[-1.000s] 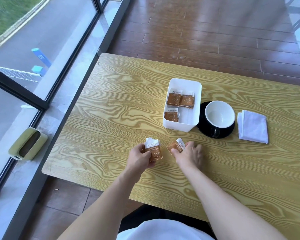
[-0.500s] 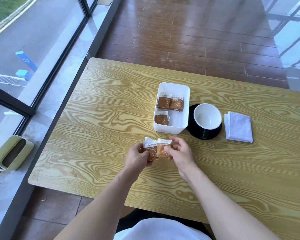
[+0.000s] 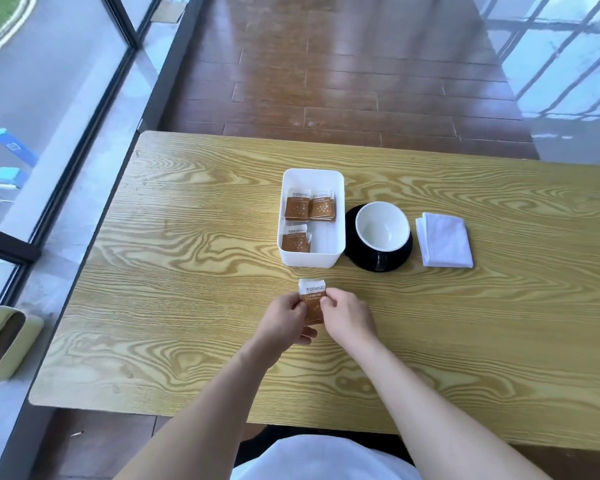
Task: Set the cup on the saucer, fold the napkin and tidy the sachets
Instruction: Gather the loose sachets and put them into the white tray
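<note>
My left hand and my right hand together pinch brown-and-white sachets, stacked as one, just above the table in front of me. Beyond them stands a white box holding several more sachets. To its right a white cup sits on a black saucer. A folded white napkin lies flat to the right of the saucer.
The wooden table has its left edge beside a glass wall. A green bin stands on the ledge at the lower left. Wooden floor lies beyond the table's far edge.
Each hand held one sachet apart on the table. They have come together, and the two sachets are now stacked in both hands.
</note>
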